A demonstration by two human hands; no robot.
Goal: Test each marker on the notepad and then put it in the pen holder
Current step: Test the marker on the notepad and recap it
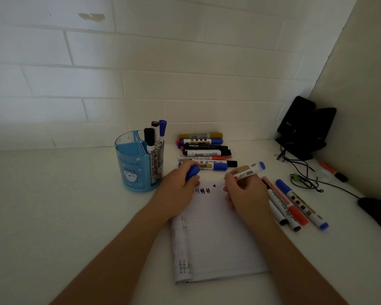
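One marker (249,171), frame centre, pinched by right hand (244,194) over notepad (218,238); left hand (176,192) curled round blue cap (193,172). Light, rigid, smooth barrel; likely best gripped mid-barrel. Pen holder (130,164) left of centre.

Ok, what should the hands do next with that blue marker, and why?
Probably lower the marker in the right hand onto the notepad and scribble beside the marks already there. The left hand holds a blue cap, so the marker looks uncapped and ready to test, though its tip is hidden behind the fingers.
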